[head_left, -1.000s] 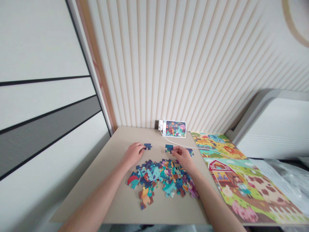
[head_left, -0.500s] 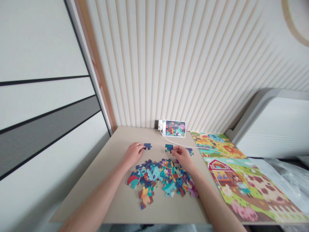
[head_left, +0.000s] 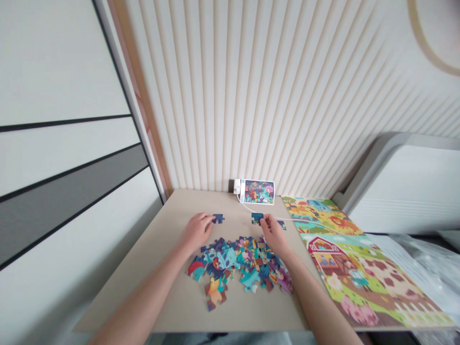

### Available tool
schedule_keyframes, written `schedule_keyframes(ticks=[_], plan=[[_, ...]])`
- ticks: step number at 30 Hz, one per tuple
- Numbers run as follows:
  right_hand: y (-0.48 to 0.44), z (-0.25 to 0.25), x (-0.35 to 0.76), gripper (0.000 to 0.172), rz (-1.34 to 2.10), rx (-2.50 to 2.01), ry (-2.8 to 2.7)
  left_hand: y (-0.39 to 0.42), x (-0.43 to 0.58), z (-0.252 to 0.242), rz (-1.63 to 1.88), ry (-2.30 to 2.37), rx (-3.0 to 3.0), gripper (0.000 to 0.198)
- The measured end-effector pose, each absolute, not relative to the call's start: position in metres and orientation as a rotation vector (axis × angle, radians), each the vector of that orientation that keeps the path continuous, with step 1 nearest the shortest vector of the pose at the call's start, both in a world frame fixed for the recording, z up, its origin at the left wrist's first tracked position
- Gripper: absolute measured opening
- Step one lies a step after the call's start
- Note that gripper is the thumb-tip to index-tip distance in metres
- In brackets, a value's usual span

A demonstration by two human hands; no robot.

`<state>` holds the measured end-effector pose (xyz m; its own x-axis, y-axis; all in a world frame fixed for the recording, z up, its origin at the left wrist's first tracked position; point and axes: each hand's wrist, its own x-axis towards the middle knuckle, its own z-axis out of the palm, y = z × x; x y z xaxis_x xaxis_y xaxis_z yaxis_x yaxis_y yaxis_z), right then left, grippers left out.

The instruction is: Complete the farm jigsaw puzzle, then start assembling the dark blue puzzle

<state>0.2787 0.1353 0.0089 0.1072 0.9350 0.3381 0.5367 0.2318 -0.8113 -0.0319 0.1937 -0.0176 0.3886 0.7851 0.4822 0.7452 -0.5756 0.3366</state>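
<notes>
My left hand [head_left: 197,230] rests on the tabletop with its fingertips on a dark blue jigsaw piece [head_left: 217,219]. My right hand [head_left: 273,234] grips a blue jigsaw piece [head_left: 257,218] between its fingers, just above the heap. A small dark piece [head_left: 282,225] lies beside my right fingers. Below both hands spreads a loose heap of multicoloured jigsaw pieces [head_left: 237,266], and neither hand touches it.
The beige tabletop [head_left: 251,314] meets a ribbed panel wall at the back. A picture card [head_left: 257,191] stands against the wall next to a white plug [head_left: 237,186]. A white cable [head_left: 287,220] crosses onto a large farm-scene puzzle board [head_left: 354,273] at the right.
My right hand and its blue piece have shifted slightly to the right. The whole view has also tilted a little.
</notes>
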Motion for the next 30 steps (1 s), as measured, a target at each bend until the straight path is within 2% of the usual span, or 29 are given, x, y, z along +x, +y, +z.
schedule_keyframes(ticks=[6, 11, 14, 17, 23, 30], plan=[[0.088, 0.007, 0.296, 0.027, 0.510, -1.494, -1.675, 0.128, -0.026, 0.012, 0.856, 1.278, 2.599, 0.036], [0.056, -0.031, 0.291, 0.032, 0.373, -1.589, -1.707, 0.061, -0.023, -0.006, 0.586, 1.351, 2.711, 0.074], [0.054, -0.045, 0.275, 0.039, 0.269, -1.650, -1.776, 0.045, -0.022, -0.023, 0.496, 1.411, 2.707, 0.086], [0.056, -0.045, 0.254, 0.042, 0.170, -1.655, -1.839, 0.045, -0.026, -0.029, 0.465, 1.403, 2.714, 0.084], [0.058, -0.033, 0.210, 0.025, 0.059, -1.609, -1.926, 0.054, -0.050, -0.026, 0.473, 1.337, 2.749, 0.069], [0.063, -0.027, 0.149, 0.025, 0.092, -1.715, -1.873, 0.071, -0.097, -0.033, 0.504, 1.342, 2.780, 0.064]])
